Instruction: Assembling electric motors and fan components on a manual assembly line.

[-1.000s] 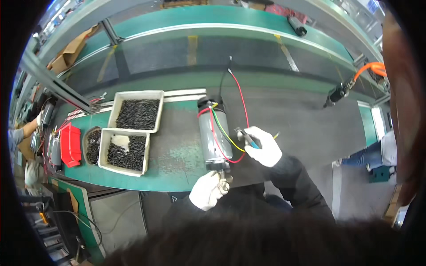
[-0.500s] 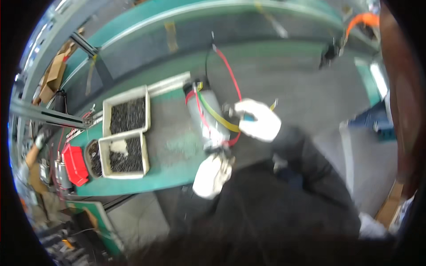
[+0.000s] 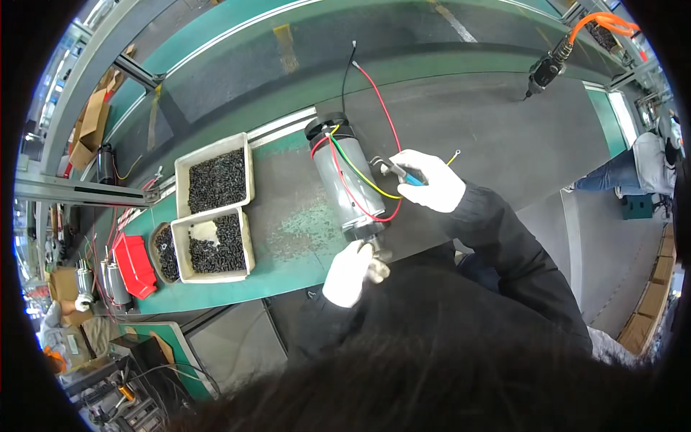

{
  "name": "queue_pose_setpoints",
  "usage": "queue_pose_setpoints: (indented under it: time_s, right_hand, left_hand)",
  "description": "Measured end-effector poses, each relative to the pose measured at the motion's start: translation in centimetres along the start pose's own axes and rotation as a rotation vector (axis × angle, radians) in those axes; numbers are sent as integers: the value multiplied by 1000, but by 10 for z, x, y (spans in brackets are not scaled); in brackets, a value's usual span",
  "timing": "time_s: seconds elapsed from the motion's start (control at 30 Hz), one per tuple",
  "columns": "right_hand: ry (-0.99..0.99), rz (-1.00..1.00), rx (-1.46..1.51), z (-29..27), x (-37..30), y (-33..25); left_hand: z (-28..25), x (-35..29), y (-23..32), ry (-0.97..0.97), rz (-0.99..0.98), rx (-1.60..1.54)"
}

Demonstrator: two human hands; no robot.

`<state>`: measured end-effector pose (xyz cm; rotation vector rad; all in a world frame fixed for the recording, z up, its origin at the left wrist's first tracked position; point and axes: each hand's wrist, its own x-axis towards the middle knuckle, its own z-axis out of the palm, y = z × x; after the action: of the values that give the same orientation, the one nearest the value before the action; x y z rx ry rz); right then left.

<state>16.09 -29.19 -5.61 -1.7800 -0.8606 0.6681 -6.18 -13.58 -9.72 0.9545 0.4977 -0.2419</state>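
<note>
A grey cylindrical motor (image 3: 337, 183) with black end caps lies on the bench, its near end toward me. Red, green-yellow and black wires come from its far end; one long red wire (image 3: 380, 97) loops out over the mat. My left hand (image 3: 351, 273), in a white glove, is closed around the metal shaft end at the motor's near side; the fingertips partly hide it. To the right of the motor, my white-gloved right hand (image 3: 433, 181) grips small blue-handled pliers (image 3: 410, 178), their metal jaws pointing at the motor beside the green-yellow wire.
Two white bins (image 3: 250, 173) of small black parts stand left of the motor, near a round container (image 3: 152, 252) and a red tray (image 3: 133, 266). A power screwdriver (image 3: 545, 72) hangs on an orange hose at the far right. A person (image 3: 651, 162) is at the right edge.
The whole view has shifted slightly and is sharper now. Both hands stay at about the same places by the motor, the pliers still in my right hand.
</note>
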Motion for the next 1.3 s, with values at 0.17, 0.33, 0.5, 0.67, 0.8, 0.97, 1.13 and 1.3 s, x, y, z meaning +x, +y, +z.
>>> queue_pose_setpoints:
  time_s: [0.17,0.33,0.5,0.67,0.8,0.97,1.13,1.3]
  right_hand:
    - [-37,184,180,-9,-7,7]
    - [73,26,109,-8,-16,5]
    - [32,69,157,-4,-12,11]
    - [-4,63,257,1,-11,8]
    - [25,30,274,-1,-7,7]
    - [7,123,385,3,-11,4]
    - [19,106,354,-2,-13,12]
    - [2,116,375,-2,-9,7]
  left_hand:
    - [21,-44,91,279,364,1043]
    - [37,-109,139,701,728,698]
    - [-16,-135,144,111,1661,265]
    - [-9,-158,161,189,1743,119]
    - [-5,-148,167,197,1734,124]
    - [-17,-171,192,270,1761,124]
    - [-22,-176,206,290,1740,136]
    - [-17,-152,192,326,1562,161]
